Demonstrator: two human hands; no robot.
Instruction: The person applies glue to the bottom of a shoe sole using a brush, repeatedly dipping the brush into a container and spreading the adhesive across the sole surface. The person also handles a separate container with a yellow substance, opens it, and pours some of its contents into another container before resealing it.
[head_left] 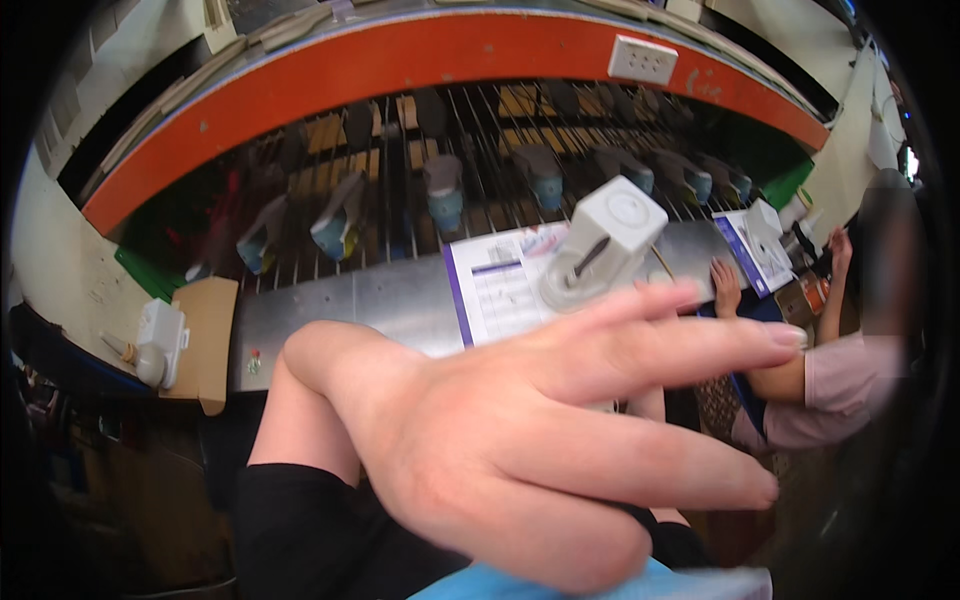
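Note:
My left hand fills the middle of the view, close up and slightly blurred. Its back shows, its fingers stretch apart toward the right, and I see nothing held in it. Behind the fingers, a patch of skin appears to belong to my right arm; the left hand hides my right hand. Beyond my left fingers stands a white, boxy holder with a dark, spoon-shaped piece at its front. It rests on a printed sheet with a purple edge, on the metal worktop. Light-blue material shows at the lower edge.
Grey-and-teal shoe-like pieces line a rack of rods under an orange beam. A white part lies by cardboard at left. At right, another person's hand is near a second purple-edged sheet.

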